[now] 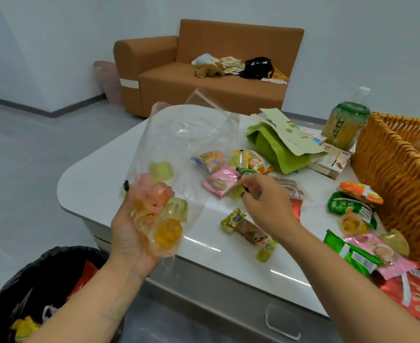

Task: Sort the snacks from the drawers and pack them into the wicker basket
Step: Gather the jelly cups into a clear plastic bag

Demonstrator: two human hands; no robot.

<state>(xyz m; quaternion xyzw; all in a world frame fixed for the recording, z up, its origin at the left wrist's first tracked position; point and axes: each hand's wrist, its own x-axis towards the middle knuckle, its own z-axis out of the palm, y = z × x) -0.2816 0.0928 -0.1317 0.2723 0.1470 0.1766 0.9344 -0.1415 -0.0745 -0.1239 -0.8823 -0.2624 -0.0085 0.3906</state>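
My left hand grips a clear plastic bag from below; several jelly cups in yellow, green and pink lie in its bottom. My right hand pinches a small green jelly cup just above the white table. Loose snack packets lie scattered over the table. The wicker basket stands at the right edge, with something pale partly visible inside.
A black-lined bin with wrappers stands at the lower left. A green paper bag, a small box and a tea bottle stand at the table's back. A brown sofa with a soft toy lies beyond. A drawer handle shows below.
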